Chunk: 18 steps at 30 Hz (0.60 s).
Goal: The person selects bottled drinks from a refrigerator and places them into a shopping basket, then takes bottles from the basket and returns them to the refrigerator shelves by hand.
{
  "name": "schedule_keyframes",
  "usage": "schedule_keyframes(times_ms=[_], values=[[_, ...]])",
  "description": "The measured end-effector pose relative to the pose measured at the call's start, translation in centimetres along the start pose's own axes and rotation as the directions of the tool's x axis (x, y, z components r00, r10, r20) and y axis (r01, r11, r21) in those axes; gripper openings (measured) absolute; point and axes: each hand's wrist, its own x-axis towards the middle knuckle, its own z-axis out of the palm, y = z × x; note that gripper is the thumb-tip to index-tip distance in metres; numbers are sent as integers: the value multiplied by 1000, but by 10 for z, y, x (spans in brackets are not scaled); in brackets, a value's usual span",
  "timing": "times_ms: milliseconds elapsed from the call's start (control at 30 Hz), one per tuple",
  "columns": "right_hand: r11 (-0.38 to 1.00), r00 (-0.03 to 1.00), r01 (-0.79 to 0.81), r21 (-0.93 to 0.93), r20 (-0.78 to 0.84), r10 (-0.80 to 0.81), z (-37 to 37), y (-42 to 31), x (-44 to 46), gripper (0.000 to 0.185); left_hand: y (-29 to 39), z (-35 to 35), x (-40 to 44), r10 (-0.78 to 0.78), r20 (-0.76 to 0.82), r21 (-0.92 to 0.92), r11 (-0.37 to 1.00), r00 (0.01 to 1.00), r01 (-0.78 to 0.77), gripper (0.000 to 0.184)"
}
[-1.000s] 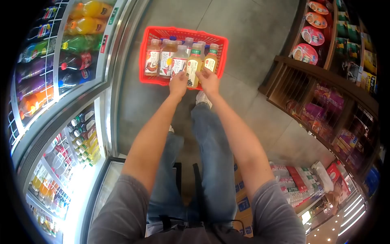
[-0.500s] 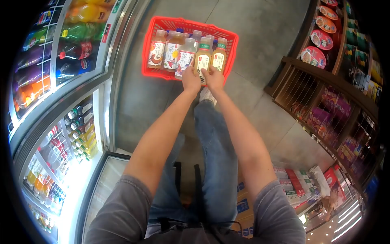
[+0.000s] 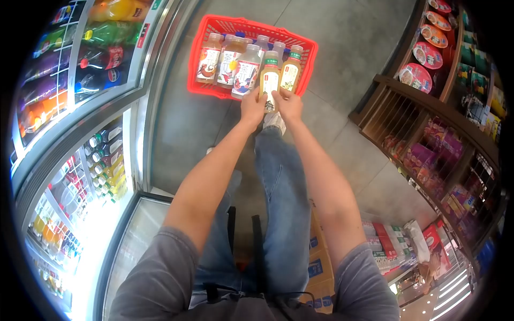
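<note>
A red basket [image 3: 199, 64] on the grey floor holds several drink bottles. My left hand [image 3: 253, 108] has its fingers closed on the left side of a green-capped yellow bottle [image 3: 269, 80] at the basket's near edge. On that bottle's lower right side my right hand [image 3: 289, 105] is closed as well. A second green-capped bottle [image 3: 289, 74] stands just behind my right fingers. Left of them is a clear-capped tea bottle [image 3: 246, 73], close to my left fingertips, with more white-labelled bottles [image 3: 208, 63] beyond it. The fingertips partly hide the held bottle's lower end.
Lit drink coolers [image 3: 112, 53] line the left, with a glass door [image 3: 136, 235] standing at the lower left. At the right are a brown wooden shelf [image 3: 396, 115] and cup noodles [image 3: 415, 77]. Cardboard boxes [image 3: 321, 267] sit by my right leg.
The basket sits slightly higher and farther right in view. The held bottle now appears raised and more forward of the other bottles, with both hands still on it.
</note>
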Motion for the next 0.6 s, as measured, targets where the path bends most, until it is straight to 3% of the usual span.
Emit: schedule_keyframes(times_ms=[167, 267, 333, 567, 600], values=[[987, 1000, -10, 162, -12, 12, -13, -16, -39, 44, 30, -20, -43, 25, 34, -111, 994, 999, -21, 35], [964, 997, 69, 258, -1, -71, -22, -24, -64, 44, 33, -27, -61, 54, 25, -186, 981, 998, -48, 40], [960, 996, 91, 267, -13, -91, -35, -43, -90, 45, 52, -36, -86, 49, 9, -389, 920, 999, -42, 45], [949, 973, 231, 215, -46, -226, -85, -121, -192, 47, 138, -91, -182, 61, 17, -508, 860, 998, -44, 48], [923, 971, 226, 311, -2, -237, -90, -133, -207, 46, 150, -99, -197, 77, 2, -546, 835, 997, -64, 47]])
